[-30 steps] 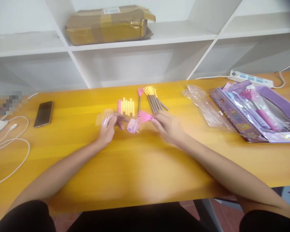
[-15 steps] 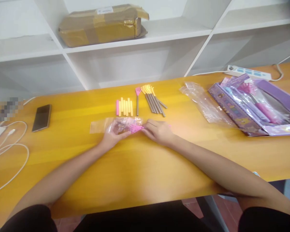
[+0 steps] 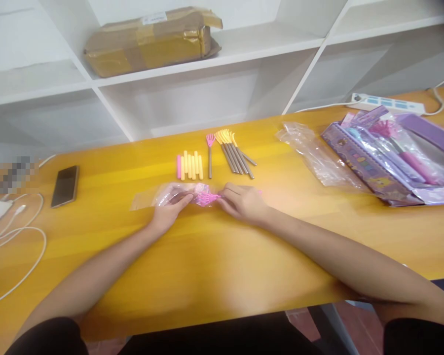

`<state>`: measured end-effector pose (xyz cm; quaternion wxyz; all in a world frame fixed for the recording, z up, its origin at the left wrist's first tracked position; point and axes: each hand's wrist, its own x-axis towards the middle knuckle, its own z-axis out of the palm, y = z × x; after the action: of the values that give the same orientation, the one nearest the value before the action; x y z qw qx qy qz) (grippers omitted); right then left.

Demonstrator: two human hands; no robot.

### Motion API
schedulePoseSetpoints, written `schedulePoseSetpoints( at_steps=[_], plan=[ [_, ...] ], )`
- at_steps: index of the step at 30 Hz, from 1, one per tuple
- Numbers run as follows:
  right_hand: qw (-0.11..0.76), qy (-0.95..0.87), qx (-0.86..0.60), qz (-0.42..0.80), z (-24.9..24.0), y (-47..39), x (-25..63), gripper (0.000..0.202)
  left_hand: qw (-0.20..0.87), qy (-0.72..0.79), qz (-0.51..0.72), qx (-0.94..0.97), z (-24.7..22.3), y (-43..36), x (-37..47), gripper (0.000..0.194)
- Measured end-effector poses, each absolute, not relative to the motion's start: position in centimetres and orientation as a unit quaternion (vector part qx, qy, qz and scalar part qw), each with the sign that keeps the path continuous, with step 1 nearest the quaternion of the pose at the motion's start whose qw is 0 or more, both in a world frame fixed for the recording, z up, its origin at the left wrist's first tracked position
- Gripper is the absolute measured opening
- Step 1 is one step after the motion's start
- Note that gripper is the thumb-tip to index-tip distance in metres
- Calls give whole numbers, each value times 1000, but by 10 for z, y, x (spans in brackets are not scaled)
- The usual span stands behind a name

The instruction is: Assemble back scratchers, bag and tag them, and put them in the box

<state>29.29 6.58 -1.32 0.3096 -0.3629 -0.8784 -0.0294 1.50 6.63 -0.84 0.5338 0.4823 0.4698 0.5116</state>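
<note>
My right hand [image 3: 241, 202] is closed around the shaft of a back scratcher with a pink claw head [image 3: 207, 198], the claw pointing left. My left hand [image 3: 170, 209] pinches a clear plastic bag [image 3: 146, 198] beside the claw; part of the bag lies against the pink head. Behind my hands rests another pink-headed back scratcher [image 3: 210, 157] with a metal shaft. To its right, several yellow-headed back scratchers [image 3: 234, 153] are fanned in a bunch. On its left stands a row of yellow sleeves [image 3: 192, 165] with one pink sleeve [image 3: 178, 166] at the end.
At the right sits an open purple box [image 3: 370, 170] with wrapped pink and purple items; loose clear bags [image 3: 318, 158] lie beside it. A phone [image 3: 64, 186] and white cables [image 3: 40, 241] are on the left. A power strip [image 3: 388, 103] and shelf with a taped carton [image 3: 151, 42] stand behind.
My left hand has shifted slightly left with the plastic bag, away from the pink claw head. My right hand stays almost in place, and the view has tilted a little.
</note>
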Motion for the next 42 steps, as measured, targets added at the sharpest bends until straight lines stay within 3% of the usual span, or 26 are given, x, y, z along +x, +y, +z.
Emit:
schedulePoseSetpoints(
  at_steps=[15,25,35,42],
  plan=[
    [313,-873,-373,-11,-14,67,293,35,476,482,519,522,-19,75,6,33],
    [307,-876,-373,-14,-15,67,294,38,505,445,527,518,-10,72,11,39],
    [374,-875,-306,-4,-14,66,293,20,490,445,491,567,-8,66,12,31],
    [368,-881,-296,20,-17,66,292,18,504,411,465,601,-2,62,15,29]
  ],
)
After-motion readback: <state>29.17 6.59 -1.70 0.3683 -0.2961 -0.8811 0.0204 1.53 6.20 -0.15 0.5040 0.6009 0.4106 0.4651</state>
